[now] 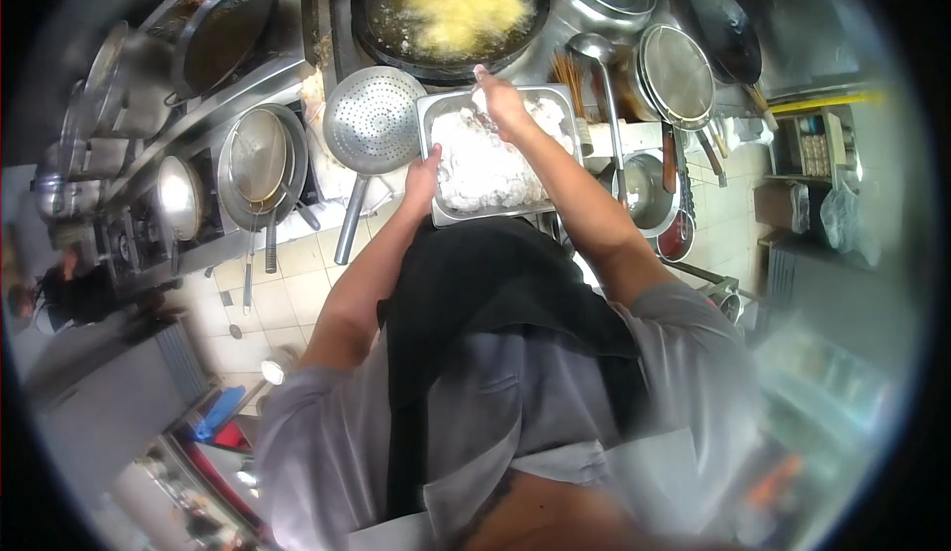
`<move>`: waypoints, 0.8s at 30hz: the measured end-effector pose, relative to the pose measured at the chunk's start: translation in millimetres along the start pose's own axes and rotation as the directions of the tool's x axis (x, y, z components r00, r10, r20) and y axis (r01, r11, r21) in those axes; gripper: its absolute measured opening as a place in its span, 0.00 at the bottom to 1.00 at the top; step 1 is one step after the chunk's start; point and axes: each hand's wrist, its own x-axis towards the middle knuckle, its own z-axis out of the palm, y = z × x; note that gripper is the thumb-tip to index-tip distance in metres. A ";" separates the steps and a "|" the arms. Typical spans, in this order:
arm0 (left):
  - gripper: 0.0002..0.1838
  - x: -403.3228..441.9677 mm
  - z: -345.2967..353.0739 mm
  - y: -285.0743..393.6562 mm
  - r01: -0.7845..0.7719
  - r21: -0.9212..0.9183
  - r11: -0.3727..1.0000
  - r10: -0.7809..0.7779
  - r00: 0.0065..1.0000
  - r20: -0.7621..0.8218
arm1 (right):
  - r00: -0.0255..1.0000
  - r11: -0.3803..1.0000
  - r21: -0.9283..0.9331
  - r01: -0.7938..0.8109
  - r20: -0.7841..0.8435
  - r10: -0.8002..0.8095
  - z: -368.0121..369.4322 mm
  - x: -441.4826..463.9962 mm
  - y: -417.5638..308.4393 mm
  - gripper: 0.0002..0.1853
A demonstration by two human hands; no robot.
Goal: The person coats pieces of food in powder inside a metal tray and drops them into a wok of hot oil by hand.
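Steel leads at left: a round, perforated, long-handled skimmer [371,120]. Next I've the left hand [424,179] grasping the left edge of a rectangular silver metal tray [427,120] of white powder [485,169], just before a round black wok [376,18]; the right hand [505,110] reaches over the tray's far edge, its grasp unclear.

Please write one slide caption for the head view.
Left hand against metal tray of white powder, right hand over it; wok with yellow froth beyond.

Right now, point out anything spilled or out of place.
Brownish residue marks the stovetop left of the frying pan, possibly spilled food; it looks untidy beside the cleaner metal. I see no spill around the metal tray.
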 end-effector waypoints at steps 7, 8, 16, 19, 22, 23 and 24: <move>0.28 3.8 -2.2 -3.6 -0.009 -0.016 1.000 0.009 1.000 -0.001 | 0.995 0.990 -0.115 -0.082 0.046 0.088 -12.2 31.6 -20.9 0.35; 0.29 3.6 -2.4 -3.3 -0.014 -0.008 1.000 0.014 1.000 0.007 | 0.995 0.990 -0.119 -0.081 0.052 0.088 -22.3 41.8 -24.9 0.35; 0.31 9.9 -4.4 -10.3 0.026 0.075 0.997 -0.025 1.000 -0.005 | 0.872 0.434 -0.761 0.482 0.462 -0.161 -56.0 122.9 -79.6 0.22; 0.31 -3.9 -1.1 7.2 0.036 0.094 0.995 -0.036 0.999 -0.008 | 0.810 -0.130 -0.826 0.549 0.564 -0.163 -44.9 149.5 -80.4 0.19; 0.30 -13.0 6.1 12.7 -0.026 0.013 1.000 0.026 0.999 -0.041 | 0.755 -0.229 -0.747 0.624 0.652 -0.069 -47.6 183.4 -65.7 0.17; 0.30 -11.9 5.7 10.8 -0.019 0.011 1.000 0.020 0.999 -0.041 | 0.753 -0.183 -0.761 0.622 0.646 -0.127 -52.8 198.5 -56.9 0.13; 0.31 -8.8 3.6 9.1 -0.009 0.006 1.000 0.009 1.000 -0.024 | 0.754 -0.182 -0.761 0.623 0.646 -0.122 -52.9 196.2 -55.1 0.13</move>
